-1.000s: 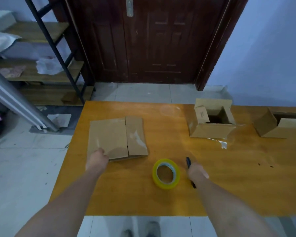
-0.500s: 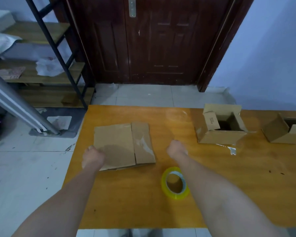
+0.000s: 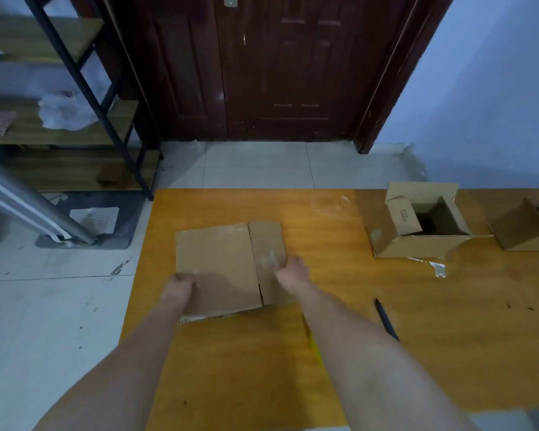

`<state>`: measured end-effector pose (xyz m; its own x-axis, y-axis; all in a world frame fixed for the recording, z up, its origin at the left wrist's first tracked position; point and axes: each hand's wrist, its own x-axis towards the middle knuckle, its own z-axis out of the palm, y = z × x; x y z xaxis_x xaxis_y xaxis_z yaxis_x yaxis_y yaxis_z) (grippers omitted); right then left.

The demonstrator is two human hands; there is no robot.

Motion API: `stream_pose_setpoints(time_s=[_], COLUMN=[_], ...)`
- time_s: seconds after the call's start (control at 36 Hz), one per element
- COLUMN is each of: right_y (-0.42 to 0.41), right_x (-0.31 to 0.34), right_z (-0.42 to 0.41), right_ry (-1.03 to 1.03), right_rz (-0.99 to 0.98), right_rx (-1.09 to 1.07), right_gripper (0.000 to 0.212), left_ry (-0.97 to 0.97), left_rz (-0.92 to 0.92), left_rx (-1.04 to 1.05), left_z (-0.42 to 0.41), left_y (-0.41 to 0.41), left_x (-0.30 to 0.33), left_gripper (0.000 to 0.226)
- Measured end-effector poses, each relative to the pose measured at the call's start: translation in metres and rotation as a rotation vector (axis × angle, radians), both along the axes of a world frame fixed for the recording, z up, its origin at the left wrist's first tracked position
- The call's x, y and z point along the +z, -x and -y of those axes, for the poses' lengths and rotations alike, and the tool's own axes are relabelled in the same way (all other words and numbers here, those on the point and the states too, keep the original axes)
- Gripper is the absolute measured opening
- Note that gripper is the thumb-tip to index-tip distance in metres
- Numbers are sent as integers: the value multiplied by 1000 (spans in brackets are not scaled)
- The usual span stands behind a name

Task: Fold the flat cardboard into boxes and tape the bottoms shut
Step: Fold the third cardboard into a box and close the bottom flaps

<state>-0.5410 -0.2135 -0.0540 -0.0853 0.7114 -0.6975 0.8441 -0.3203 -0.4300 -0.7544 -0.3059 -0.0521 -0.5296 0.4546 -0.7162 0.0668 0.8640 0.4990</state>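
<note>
A flat stack of cardboard (image 3: 221,262) lies on the left part of the orange table (image 3: 339,353). My left hand (image 3: 181,283) grips its near left edge, fingers curled under. My right hand (image 3: 291,270) holds the right edge, fingers curled onto the narrow flap. Only a sliver of the yellow tape roll (image 3: 314,346) shows beside my right forearm, which hides the rest. A folded box (image 3: 417,225) stands open at the back right, with a strip of clear tape (image 3: 433,265) on the table before it.
A second open box (image 3: 526,228) sits at the far right edge. A black pen (image 3: 386,318) lies right of my right arm. Beyond the table are a dark wooden door (image 3: 262,66) and a metal shelf rack (image 3: 59,88) on the left.
My right hand left the pen, passed over the tape roll and reached the cardboard's right edge. My left hand stayed on the left edge. The view shifted closer and leftward.
</note>
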Motion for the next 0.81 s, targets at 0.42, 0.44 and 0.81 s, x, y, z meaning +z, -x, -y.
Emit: stream_pose_setpoints(time_s=[0.42,0.44,0.81], right_y=[-12,-11,-36], right_x=[8,13,89], right_z=[-3,-4,-16], right_ry=[165,179,126], right_rz=[-357,-383,-641], right_rx=[-360,-394,-373], right_gripper=[76,72,58], left_ry=[-195,-213,-416], left_rz=[-5,4,85], left_rx=[113,117,157], left_z=[-11,-13,-30], left_y=[-30,-33,-72], left_x=[18,22,68], left_gripper=[43,42,42])
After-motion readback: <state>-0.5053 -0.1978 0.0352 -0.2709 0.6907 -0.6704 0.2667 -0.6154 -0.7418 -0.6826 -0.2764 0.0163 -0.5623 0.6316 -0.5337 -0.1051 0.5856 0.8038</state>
